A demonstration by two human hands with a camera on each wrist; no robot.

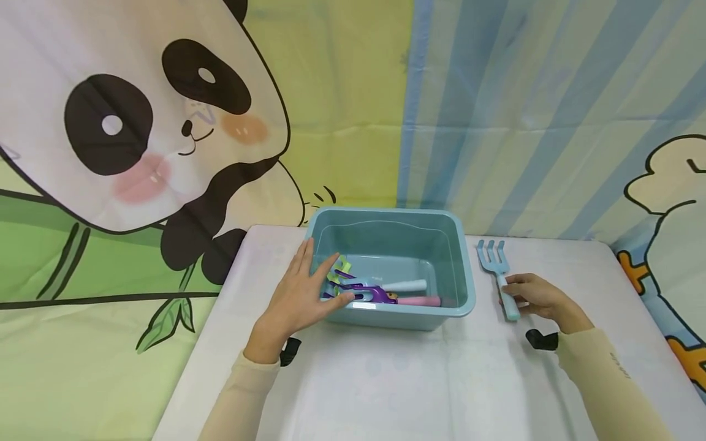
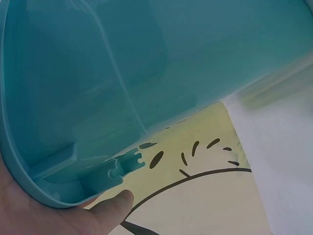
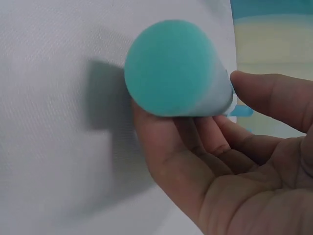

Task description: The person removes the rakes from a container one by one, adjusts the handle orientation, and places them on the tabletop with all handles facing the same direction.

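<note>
A light blue toy garden fork (image 1: 494,264) lies at the right, its three tines pointing toward the wall. My right hand (image 1: 537,295) holds its handle between thumb and fingers; the right wrist view shows the round handle end (image 3: 168,68) close up. My left hand (image 1: 300,300) rests at the front left corner of a blue-green plastic bin (image 1: 467,269), fingers spread over the rim. Seen from the left wrist, one finger lies along the outside of the bin wall (image 2: 146,58). Inside are a purple toy tool with a pink handle (image 1: 419,301) and one with a pale blue handle (image 1: 405,285).
Some bright green piece (image 1: 343,266) sits at the bin's left end, partly behind my left hand. A white cloth covers the table (image 1: 397,380). Behind its back edge hangs a printed curtain (image 1: 342,122) with a panda and stripes.
</note>
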